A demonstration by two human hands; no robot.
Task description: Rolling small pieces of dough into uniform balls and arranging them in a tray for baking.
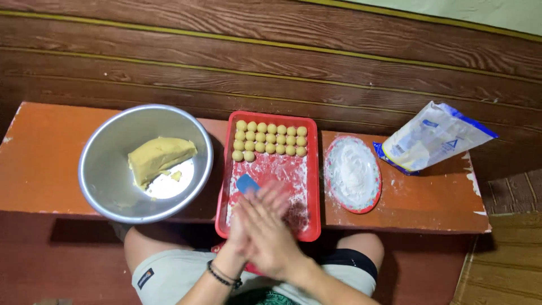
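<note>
The right hand (274,234) lies flat over the left hand (240,229), palms pressed together; what the grip holds I cannot tell; under them is the red tray (311,169), dough balls (271,140) at its far end; a metal bowl (99,169) with dough (158,158) stands left.

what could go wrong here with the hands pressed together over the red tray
The metal bowl overhangs the bench's front edge, so a bump might tip it. The red tray also juts past that edge. The left hand and right hand work near the blue scraper and could knock it.
</note>
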